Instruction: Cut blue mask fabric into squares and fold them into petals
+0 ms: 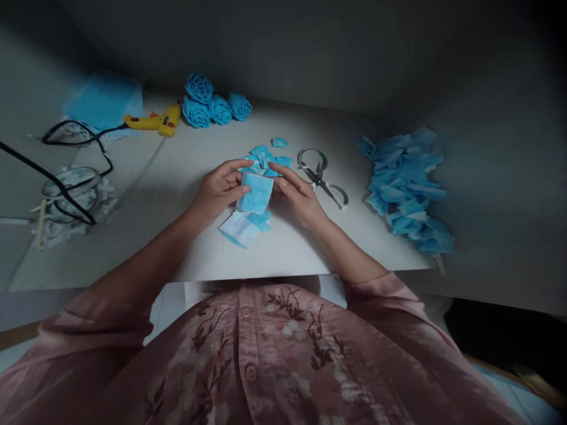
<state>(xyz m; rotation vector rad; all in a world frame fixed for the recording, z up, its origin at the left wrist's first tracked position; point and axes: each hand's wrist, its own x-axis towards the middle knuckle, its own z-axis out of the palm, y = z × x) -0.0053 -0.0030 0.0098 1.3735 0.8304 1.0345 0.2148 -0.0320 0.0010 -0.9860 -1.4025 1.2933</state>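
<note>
My left hand [218,190] and my right hand [297,193] hold a blue fabric piece [255,193] between them, just above the white table [177,177]. Left fingers pinch its left edge, right fingers touch its upper right corner. Under it lies a white and blue folded piece [240,229]. Several small blue cut pieces [268,156] are scattered just beyond my fingers. Scissors [322,177] lie open on the table right next to my right hand.
A heap of blue fabric pieces [406,188] lies at the right. Three blue fabric roses [215,103] and a yellow glue gun [155,121] with a black cord [75,153] sit at the back. White scraps and a tape roll [71,198] lie left.
</note>
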